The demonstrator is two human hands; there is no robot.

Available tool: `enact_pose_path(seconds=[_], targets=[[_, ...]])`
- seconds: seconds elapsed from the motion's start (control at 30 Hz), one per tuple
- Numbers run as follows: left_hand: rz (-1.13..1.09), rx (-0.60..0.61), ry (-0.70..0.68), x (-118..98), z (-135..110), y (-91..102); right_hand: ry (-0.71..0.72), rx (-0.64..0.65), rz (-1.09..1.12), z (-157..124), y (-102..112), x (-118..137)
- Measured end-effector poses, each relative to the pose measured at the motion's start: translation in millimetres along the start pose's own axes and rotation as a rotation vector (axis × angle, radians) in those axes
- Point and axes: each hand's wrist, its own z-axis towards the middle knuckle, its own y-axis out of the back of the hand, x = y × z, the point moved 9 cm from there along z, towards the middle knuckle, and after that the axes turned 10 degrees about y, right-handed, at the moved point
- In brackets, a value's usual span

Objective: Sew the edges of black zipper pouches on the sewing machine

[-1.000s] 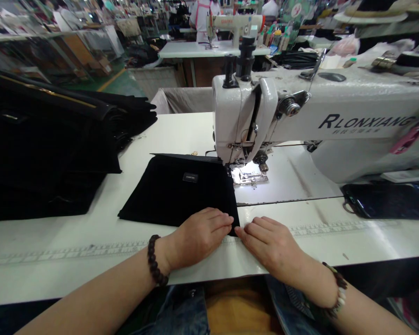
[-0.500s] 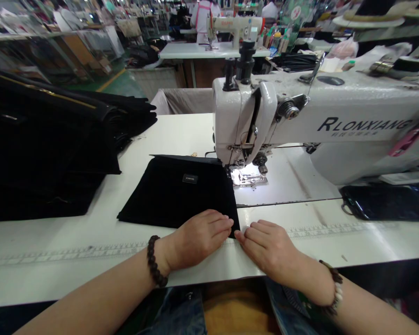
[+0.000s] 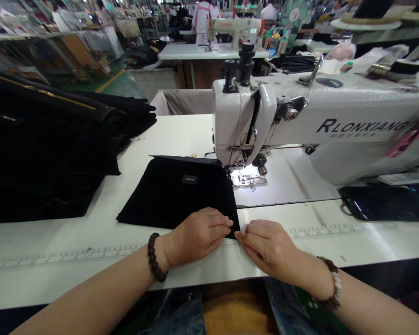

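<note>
A black fabric piece (image 3: 176, 193) with a small dark label lies flat on the white table (image 3: 73, 242), its right edge beside the lit needle plate (image 3: 247, 179) of a white sewing machine (image 3: 300, 123). My left hand (image 3: 197, 235) rests on the near right corner of the fabric, fingers curled together and pressing down. My right hand (image 3: 270, 246) lies just right of that corner, fingers held together with the tips at the fabric's edge. Both wrists wear bead bracelets.
A tall stack of black fabric pieces (image 3: 49, 144) fills the left of the table. A dark phone (image 3: 380, 202) lies at the right under the machine arm. A ruler strip (image 3: 73, 253) is printed along the table front. Other sewing stations and people stand behind.
Both hands stay at the fabric's near right corner with only slight shifts of the fingers. The fabric has not visibly moved.
</note>
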Motion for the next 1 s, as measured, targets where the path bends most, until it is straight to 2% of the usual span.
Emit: enact_pose_path(seconds=[0.17, 0.37, 0.6, 0.73, 0.83, 1.0], targets=[[0.094, -0.018, -0.098, -12.3, 0.0, 2.9, 0.05, 0.052, -0.09, -3.9, -7.1, 5.0], [0.111, 0.007, -0.097, -13.6, -0.1, 2.0, 0.042, 0.086, -0.083, -8.1, -8.0, 1.4], [0.117, -0.008, -0.096, -14.8, 0.9, 5.4, 0.119, 0.373, -0.153, -17.6, -18.7, 9.6], [0.116, -0.011, -0.105, -11.3, 1.4, 5.3, 0.131, 0.464, -0.243, -17.4, -22.9, 11.3], [0.112, -0.033, -0.104, -4.8, 3.8, 5.1, 0.125, 0.473, -0.285, -15.9, -27.2, 5.7], [0.125, -0.068, -0.117, 7.8, 10.7, 7.1, 0.114, 0.388, -0.356, -6.1, -27.0, -9.9]])
